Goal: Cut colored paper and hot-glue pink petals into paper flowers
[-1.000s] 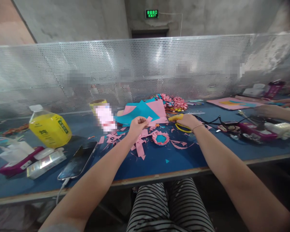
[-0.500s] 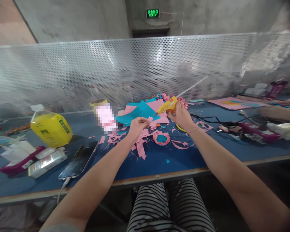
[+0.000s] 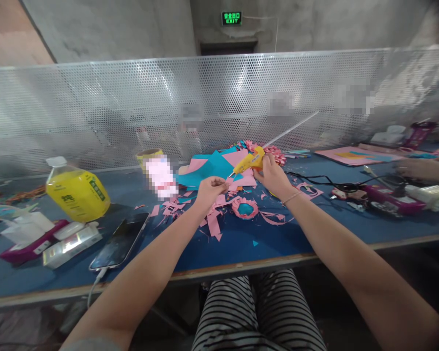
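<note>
A long blue table (image 3: pixel 234 253) with a pale wooden front edge spans the view. Behind it stands a perforated metal screen (image 3: pixel 131 92), and beyond that rises a bare grey concrete wall (image 3: pixel 113 29) bearing a lit green exit sign (image 3: pixel 231 18) above a dark opening.

Near the middle of the table, the person's left hand (image 3: pixel 209 192) pinches a small pink paper piece (image 3: pixel 230 181) between thumb and fingers. The right hand (image 3: pixel 272 173) is wrapped around a yellow glue gun (image 3: pixel 249 162), whose clear glue stick (image 3: pixel 292 128) slants up from its back. The nozzle points down at the paper piece; whether the two touch cannot be told.

Below the hands, a pink-rimmed ring with a blue centre (image 3: pixel 245 208) rests on the table, just beside loose pink scraps (image 3: pixel 212 224). Blue and pink sheets (image 3: pixel 212 168) overlap behind the left hand, with pink paper flowers (image 3: pixel 278 156) heaped near the screen.

On the table's left side are a bottle of yellow liquid (image 3: pixel 76 195), a purple tissue pack (image 3: pixel 32 243) and a dark-screened phone (image 3: pixel 119 243) with a white cable attached. At the far right, a co-worker's forearm (image 3: pixel 428 170) reaches over the table, blurred.
</note>
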A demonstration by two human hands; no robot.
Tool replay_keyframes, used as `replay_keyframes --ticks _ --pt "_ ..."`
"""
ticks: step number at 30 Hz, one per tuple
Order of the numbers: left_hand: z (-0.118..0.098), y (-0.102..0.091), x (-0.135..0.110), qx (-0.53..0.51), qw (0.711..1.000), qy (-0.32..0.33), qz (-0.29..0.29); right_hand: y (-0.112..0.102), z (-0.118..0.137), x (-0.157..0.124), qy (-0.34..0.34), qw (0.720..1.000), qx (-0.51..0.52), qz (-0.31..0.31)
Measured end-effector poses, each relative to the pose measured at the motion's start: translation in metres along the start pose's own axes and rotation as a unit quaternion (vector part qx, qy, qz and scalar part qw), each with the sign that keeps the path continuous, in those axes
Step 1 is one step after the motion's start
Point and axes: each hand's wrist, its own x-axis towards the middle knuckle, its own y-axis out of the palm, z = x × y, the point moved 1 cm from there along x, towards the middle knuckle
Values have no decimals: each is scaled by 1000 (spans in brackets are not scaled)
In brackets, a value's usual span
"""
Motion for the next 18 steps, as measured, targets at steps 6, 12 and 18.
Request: replay_keyframes --ticks 6,12,18 --pt "-1 0 -1 1 1000 -3 -4 0 -1 0 -2 1000 1 9" --pt "-1 0 1 -12 1000 -1 -14 -3 0 1 -2 1000 -13 14" --pt "0 0 2 -8 1000 3 -22 -8 0 2 4 999 -27 30"
